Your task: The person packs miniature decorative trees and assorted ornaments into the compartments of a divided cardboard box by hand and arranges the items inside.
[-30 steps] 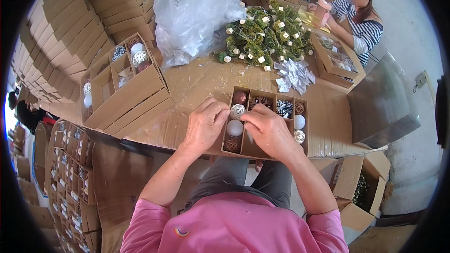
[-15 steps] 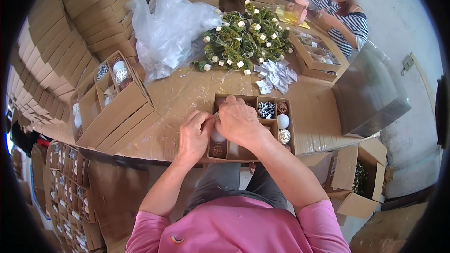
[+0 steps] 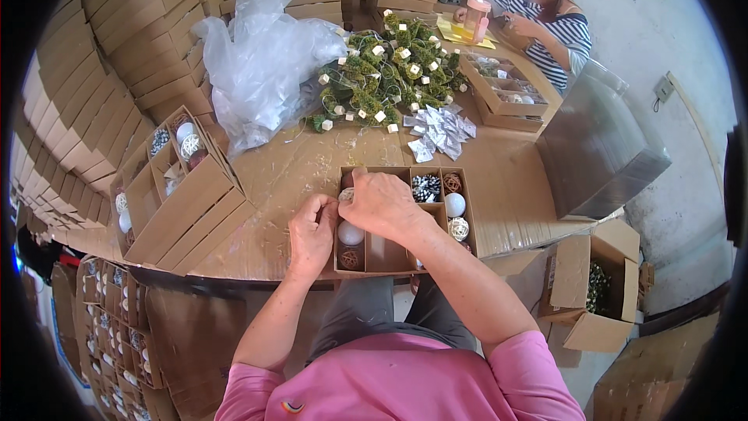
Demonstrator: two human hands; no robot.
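Observation:
A divided cardboard box (image 3: 387, 259) lies at the table's near edge, in front of me. My right hand (image 3: 379, 201) bends over its left column, fingers closed beside a pale woven ball (image 3: 346, 196); what they pinch is hidden. Just outside the left wall, my left hand (image 3: 312, 232) has thumb and finger pinched together near the same ball, on something too small to make out. Nearer me in that column sit a white ball (image 3: 351, 233) and a brown wicker ball (image 3: 350, 256). On the right are a white-tipped pinecone (image 3: 426, 188), brown twig ball (image 3: 453, 182), white ball (image 3: 455, 204) and white wicker ball (image 3: 458, 228).
Beyond the box lie silvery packets (image 3: 441, 132), green garlands with white cubes (image 3: 389, 78) and clear plastic (image 3: 261, 62). Filled boxes (image 3: 187, 206) stand left; a plastic-wrapped block (image 3: 604, 144) stands right. Across the table sits a co-worker (image 3: 549, 39). An open carton (image 3: 596, 284) is lower right.
The whole view has shifted slightly, so the table's contents appear further left and the box lower. Both hands stay at the box's left column; the white ball there is now less covered.

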